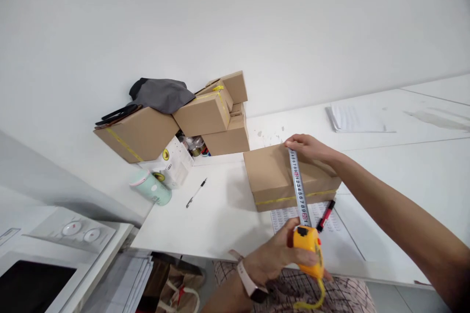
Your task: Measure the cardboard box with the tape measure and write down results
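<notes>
My left hand (281,254) is wrapped round the yellow case of a tape measure (307,247), low over the table's front edge. Its silver blade (299,188) is drawn out across a closed cardboard box (270,171) that has a yellow stripe along its front side. At the box's far edge, my right hand (306,146) pinches the blade's end, its fingertips on the box top. Under the box's front lies a printed sheet (282,217), with a red and black marker (326,216) on it. A yellow strap hangs from the case.
Stacked cardboard boxes (200,117) stand at the back left, with a grey cloth (161,93) on top. A mint-green tumbler (152,188) and a pen (196,192) are on the table's left. Papers (354,117) lie back right. A microwave-like appliance (69,234) is lower left.
</notes>
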`<control>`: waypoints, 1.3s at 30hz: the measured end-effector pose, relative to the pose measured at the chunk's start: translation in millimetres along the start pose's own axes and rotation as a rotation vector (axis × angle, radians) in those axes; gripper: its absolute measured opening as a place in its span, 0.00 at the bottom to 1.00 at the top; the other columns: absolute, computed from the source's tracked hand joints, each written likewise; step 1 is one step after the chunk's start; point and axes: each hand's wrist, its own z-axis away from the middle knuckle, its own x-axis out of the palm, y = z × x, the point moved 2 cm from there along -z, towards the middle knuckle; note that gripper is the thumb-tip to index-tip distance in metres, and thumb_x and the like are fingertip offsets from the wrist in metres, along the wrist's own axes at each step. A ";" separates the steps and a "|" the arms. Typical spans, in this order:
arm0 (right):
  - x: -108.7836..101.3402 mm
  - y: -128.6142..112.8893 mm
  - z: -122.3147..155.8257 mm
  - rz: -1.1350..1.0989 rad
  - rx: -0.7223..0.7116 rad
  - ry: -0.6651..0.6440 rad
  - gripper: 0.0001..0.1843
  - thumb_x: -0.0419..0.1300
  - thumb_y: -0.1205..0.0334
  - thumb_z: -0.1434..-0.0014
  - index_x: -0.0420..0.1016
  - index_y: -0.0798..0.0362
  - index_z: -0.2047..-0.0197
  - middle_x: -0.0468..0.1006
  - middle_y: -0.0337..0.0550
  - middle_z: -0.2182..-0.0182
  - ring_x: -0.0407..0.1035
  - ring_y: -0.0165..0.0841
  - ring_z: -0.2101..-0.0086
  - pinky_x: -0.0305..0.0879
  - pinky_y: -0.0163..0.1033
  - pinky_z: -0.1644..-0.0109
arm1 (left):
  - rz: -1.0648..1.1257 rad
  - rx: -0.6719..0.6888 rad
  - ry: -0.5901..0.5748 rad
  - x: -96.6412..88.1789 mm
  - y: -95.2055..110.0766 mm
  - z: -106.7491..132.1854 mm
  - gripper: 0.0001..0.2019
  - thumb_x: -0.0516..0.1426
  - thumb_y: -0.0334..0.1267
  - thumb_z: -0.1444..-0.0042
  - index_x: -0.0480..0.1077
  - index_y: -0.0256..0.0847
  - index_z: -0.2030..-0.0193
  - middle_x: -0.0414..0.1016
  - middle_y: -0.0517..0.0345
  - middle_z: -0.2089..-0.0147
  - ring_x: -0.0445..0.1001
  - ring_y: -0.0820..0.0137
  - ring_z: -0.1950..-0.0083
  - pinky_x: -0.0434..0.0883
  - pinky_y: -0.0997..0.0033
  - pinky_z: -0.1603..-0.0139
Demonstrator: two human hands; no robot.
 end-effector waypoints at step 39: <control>-10.0 43.4 107.2 -0.003 0.177 0.389 0.32 0.53 0.35 0.36 0.75 0.42 0.37 0.79 0.42 0.65 0.71 0.39 0.64 0.67 0.41 0.61 | -0.292 0.455 0.696 -72.2 36.5 26.6 0.35 0.70 0.54 0.53 0.62 0.46 0.43 0.73 0.57 0.53 0.81 0.64 0.63 0.76 0.69 0.70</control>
